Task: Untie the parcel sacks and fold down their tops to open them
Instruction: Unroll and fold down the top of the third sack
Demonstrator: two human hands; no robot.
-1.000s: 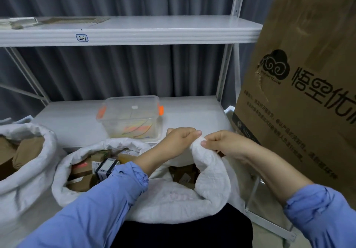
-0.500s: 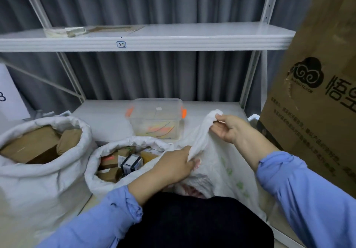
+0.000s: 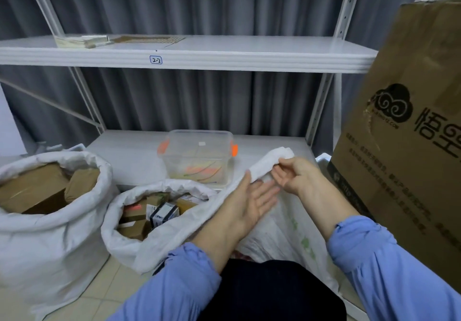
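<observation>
R hand (image 3: 296,176) pinches the twisted top of the white sack (image 3: 287,233); its grip is tight on the cloth. L hand (image 3: 252,201) lies flat, palm up, grip spread, fingers touching the sack just under the twist. The sack sits on the floor (image 3: 109,283) by the low shelf's (image 3: 129,156) front edge, right end. A big open sack (image 3: 50,233) & a small open sack (image 3: 134,248) w/ boxes stand to its left.
</observation>
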